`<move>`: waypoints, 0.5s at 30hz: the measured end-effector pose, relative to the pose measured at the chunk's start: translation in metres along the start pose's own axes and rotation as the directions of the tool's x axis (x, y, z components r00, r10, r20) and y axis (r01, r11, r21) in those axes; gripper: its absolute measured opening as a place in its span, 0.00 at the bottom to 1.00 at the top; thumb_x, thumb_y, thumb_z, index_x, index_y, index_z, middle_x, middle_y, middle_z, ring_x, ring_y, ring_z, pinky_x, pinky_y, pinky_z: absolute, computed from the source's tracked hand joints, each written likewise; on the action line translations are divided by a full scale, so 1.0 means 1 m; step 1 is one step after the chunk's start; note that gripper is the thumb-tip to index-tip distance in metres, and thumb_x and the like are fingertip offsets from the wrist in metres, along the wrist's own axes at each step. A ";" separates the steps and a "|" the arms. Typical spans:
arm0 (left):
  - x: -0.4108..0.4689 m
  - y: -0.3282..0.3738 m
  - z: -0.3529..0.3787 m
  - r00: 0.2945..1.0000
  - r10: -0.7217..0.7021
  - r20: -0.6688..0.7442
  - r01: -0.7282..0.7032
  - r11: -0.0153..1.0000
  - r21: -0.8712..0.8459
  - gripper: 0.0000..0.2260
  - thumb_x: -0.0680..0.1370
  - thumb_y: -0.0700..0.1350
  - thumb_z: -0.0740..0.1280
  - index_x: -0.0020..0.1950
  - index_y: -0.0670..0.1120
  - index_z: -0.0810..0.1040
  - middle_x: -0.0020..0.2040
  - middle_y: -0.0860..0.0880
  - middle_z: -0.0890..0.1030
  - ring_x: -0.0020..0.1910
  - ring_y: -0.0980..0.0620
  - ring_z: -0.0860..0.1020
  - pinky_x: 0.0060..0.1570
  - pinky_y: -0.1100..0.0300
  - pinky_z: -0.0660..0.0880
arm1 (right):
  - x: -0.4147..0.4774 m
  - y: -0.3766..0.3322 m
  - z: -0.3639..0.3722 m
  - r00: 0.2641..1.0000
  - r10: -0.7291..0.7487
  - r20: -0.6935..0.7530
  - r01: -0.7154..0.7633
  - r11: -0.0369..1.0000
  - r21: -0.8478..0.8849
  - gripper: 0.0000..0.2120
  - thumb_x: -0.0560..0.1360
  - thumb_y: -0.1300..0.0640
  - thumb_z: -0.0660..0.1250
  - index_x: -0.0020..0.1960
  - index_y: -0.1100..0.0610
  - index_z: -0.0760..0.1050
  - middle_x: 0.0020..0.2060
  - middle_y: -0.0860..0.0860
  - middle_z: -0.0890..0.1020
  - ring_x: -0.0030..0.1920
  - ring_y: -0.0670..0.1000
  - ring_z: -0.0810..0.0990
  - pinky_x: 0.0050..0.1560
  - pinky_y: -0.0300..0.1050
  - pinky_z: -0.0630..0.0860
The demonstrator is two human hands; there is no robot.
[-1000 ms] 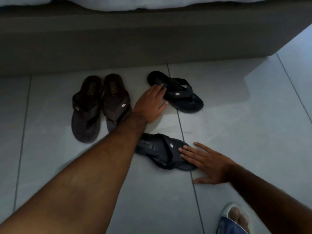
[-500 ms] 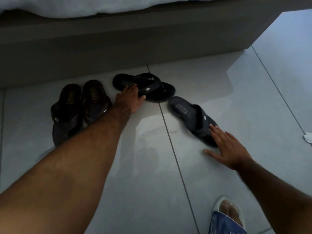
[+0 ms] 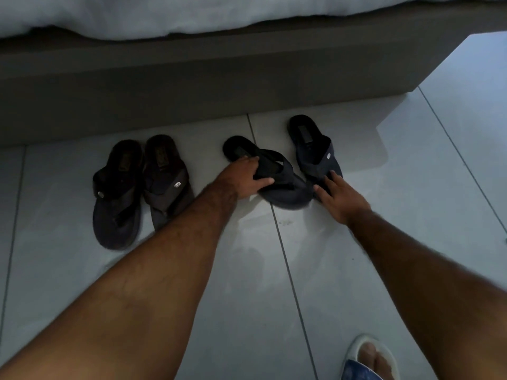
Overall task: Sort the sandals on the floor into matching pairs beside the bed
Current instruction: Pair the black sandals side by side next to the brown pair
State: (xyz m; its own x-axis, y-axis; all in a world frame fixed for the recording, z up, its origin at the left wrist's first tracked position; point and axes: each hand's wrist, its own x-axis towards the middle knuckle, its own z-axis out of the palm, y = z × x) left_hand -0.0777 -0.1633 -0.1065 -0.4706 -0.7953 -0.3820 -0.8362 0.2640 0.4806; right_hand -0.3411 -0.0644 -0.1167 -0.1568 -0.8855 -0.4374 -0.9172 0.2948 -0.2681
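Note:
Two brown sandals lie side by side on the floor at the left, the outer one (image 3: pixel 116 198) touching the inner one (image 3: pixel 166 178), heels toward the bed. To their right lie two black sandals. My left hand (image 3: pixel 245 178) grips the strap of the left black sandal (image 3: pixel 279 185), thumb under the strap. My right hand (image 3: pixel 338 197) rests flat with fingers spread on the toe end of the right black sandal (image 3: pixel 312 145), pressing it down. The toe ends of the two black sandals nearly touch; their heels point toward the bed.
The grey bed base (image 3: pixel 192 86) runs across the top with white bedding (image 3: pixel 164 15) hanging over it; its corner ends at the right. Pale floor tiles (image 3: pixel 274 283) spread below. My foot in a white and blue slipper (image 3: pixel 367 357) shows at the bottom right.
The right black sandal slid up toward the bed under my right hand and turned heel-first to the bed. My left hand closed on the left black sandal's strap and turned that sandal alongside it.

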 end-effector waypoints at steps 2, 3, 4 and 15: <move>0.004 0.001 -0.003 0.999 0.026 0.025 -0.026 1.000 0.005 0.37 0.76 0.62 0.67 0.78 0.42 0.63 0.79 0.45 0.65 0.80 0.44 0.58 0.77 0.55 0.57 | 0.007 -0.002 -0.006 1.000 -0.006 0.017 0.006 1.000 0.011 0.30 0.83 0.38 0.53 0.81 0.50 0.61 0.83 0.52 0.55 0.82 0.54 0.57 0.80 0.53 0.58; 0.005 0.002 -0.004 0.998 0.045 0.041 -0.045 0.999 0.005 0.36 0.75 0.60 0.69 0.77 0.42 0.66 0.79 0.46 0.66 0.80 0.44 0.58 0.77 0.55 0.58 | 0.009 -0.003 -0.007 1.000 -0.009 0.016 0.009 1.000 0.015 0.30 0.83 0.38 0.53 0.81 0.50 0.62 0.83 0.52 0.55 0.82 0.54 0.57 0.80 0.53 0.58; 0.006 0.002 -0.004 0.996 0.071 0.058 -0.072 0.997 0.007 0.33 0.75 0.59 0.71 0.72 0.41 0.71 0.78 0.47 0.68 0.80 0.44 0.59 0.76 0.55 0.60 | 0.011 -0.005 -0.008 1.000 -0.017 0.012 0.017 1.000 0.021 0.30 0.83 0.38 0.54 0.81 0.49 0.62 0.83 0.52 0.56 0.82 0.54 0.58 0.80 0.53 0.59; -0.027 0.047 0.040 0.911 -0.076 -0.406 0.023 0.991 -0.134 0.27 0.74 0.40 0.65 0.73 0.42 0.70 0.79 0.39 0.62 0.76 0.38 0.63 0.74 0.47 0.64 | 0.023 -0.027 -0.013 0.994 -0.077 0.080 0.075 0.997 0.021 0.34 0.80 0.33 0.55 0.81 0.46 0.60 0.83 0.52 0.54 0.82 0.55 0.56 0.80 0.55 0.58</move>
State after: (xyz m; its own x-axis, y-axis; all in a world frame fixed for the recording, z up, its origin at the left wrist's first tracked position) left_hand -0.1156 -0.1078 -0.1054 -0.2508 -0.9659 -0.0643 -0.8017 0.1701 0.5730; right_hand -0.3242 -0.0977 -0.1089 -0.0560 -0.8738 -0.4831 -0.9184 0.2349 -0.3184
